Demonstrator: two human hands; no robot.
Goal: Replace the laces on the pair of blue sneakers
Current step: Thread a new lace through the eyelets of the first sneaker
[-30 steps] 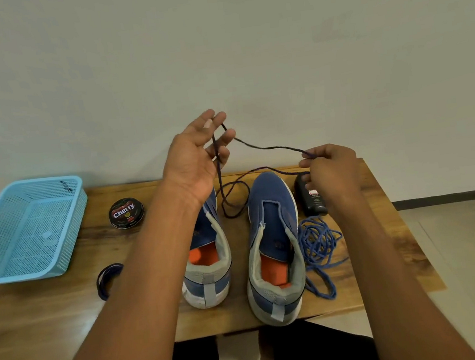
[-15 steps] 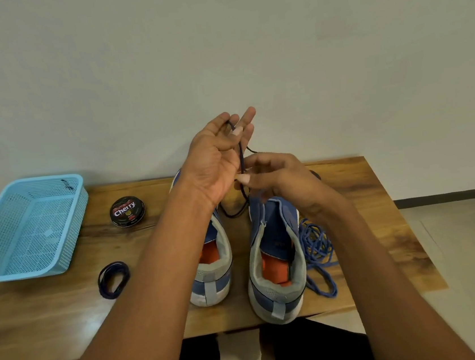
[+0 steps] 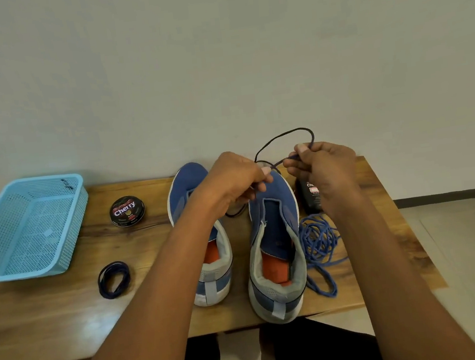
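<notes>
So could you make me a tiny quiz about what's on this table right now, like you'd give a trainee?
1. True or false: both sneakers, the left sneaker and the right sneaker, already have laces threaded.
2. What lies loose beside the right sneaker: A) light blue laces, B) a brush, C) socks?
3. What do the left hand and right hand hold between them?

Key: 1 false; 2 A; 3 the dark lace.

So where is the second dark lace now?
In the head view the coiled dark lace lies on the table, left of the sneakers, just in front of the polish tin and near the basket.
</notes>
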